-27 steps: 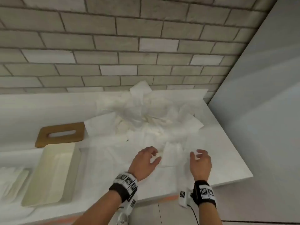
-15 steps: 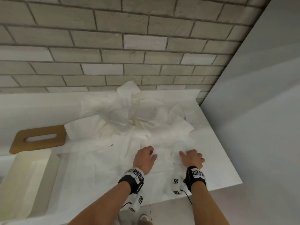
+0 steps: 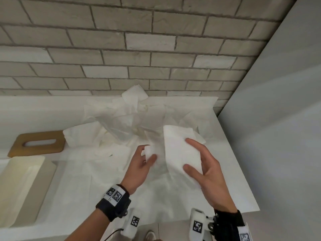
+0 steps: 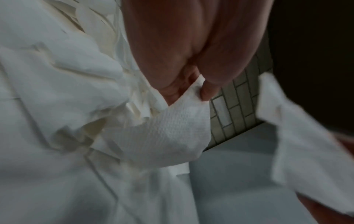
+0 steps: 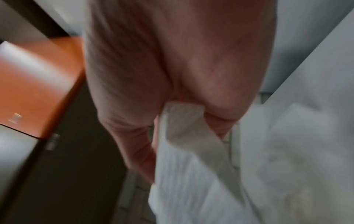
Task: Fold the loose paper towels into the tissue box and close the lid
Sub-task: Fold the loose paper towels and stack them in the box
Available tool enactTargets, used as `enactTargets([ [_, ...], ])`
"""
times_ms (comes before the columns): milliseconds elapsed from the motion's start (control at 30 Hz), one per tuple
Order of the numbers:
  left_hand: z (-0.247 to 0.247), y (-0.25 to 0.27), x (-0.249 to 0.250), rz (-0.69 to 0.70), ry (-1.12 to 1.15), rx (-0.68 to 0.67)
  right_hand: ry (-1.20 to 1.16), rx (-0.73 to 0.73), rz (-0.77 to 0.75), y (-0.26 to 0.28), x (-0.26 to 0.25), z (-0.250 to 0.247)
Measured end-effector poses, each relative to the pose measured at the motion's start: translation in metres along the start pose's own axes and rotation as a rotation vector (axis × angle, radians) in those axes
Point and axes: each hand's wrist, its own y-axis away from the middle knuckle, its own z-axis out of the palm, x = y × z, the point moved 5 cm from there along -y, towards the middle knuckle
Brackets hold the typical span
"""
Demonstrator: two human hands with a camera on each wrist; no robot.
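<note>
A heap of loose white paper towels [image 3: 132,119] covers the white counter against the brick wall. My right hand [image 3: 196,159] holds one paper towel [image 3: 178,150] lifted above the counter, thumb and fingers clamped on its right side; the right wrist view shows this sheet [image 5: 184,151] pinched. My left hand [image 3: 145,155] pinches the left end of a paper towel [image 4: 172,121] between thumb and fingers. The cream tissue box [image 3: 22,185] stands with no lid on it at the left, lower than the counter. Its wooden lid [image 3: 37,145] with an oval slot lies flat behind the box.
A grey panel [image 3: 278,119] rises along the counter's right edge. The counter's front edge [image 3: 225,213] runs just above my wrists. An orange-brown surface [image 5: 38,84] shows in the right wrist view.
Both hands were flat on the towels near the counter's front. They have risen, and the right hand has lifted a sheet while the left pinches an end.
</note>
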Motion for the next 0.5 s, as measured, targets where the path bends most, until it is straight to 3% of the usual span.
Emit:
enactTargets([
  [100, 0.008, 0.008, 0.026, 0.002, 0.062, -0.076, -0.033, -0.15, 0.008, 0.003, -0.019, 0.02],
  [167, 0.007, 0.013, 0.037, -0.032, 0.098, -0.084, 0.078, -0.207, 0.063, 0.0, -0.01, 0.031],
  [300, -0.008, 0.016, 0.042, -0.117, 0.226, -0.013, 0.215, -0.241, 0.073, -0.009, 0.008, 0.044],
  [500, -0.041, 0.02, 0.048, -0.097, 0.285, 0.053, 0.378, -0.262, -0.038, -0.021, 0.008, 0.073],
])
